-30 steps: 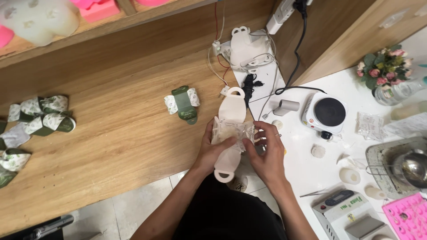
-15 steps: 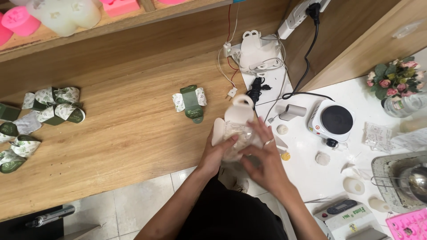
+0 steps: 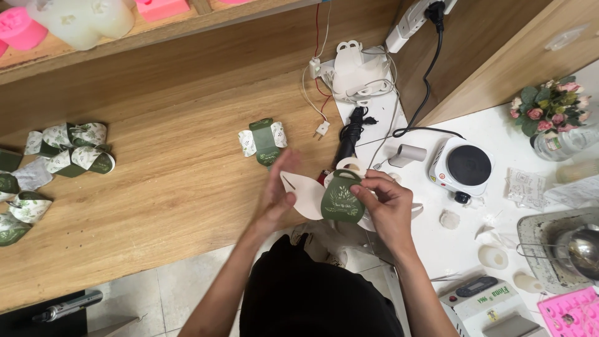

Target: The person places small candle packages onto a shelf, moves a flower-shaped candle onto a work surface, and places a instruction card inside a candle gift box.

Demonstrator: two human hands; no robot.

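My right hand (image 3: 388, 206) grips a small green and white paper gift box (image 3: 342, 201) by its handle end, its green front facing up. My left hand (image 3: 276, 193) is flat with fingers together, pressing against the box's white side flap (image 3: 304, 194). A finished green and white box (image 3: 262, 141) lies on the wooden table (image 3: 162, 181) just beyond my left hand.
Several folded green boxes (image 3: 56, 156) sit at the table's left. White box blanks and cables (image 3: 352, 68) lie ahead. On the white counter (image 3: 462, 231) are a small hotplate (image 3: 464, 165), a flower vase (image 3: 549, 112), a metal pot (image 3: 577, 246), a scale (image 3: 486, 302) and a pink mould (image 3: 571, 312).
The flat white blank that both hands wrapped around a clear packet has been folded up into a box with its green face showing. My left hand has shifted off to the side flap.
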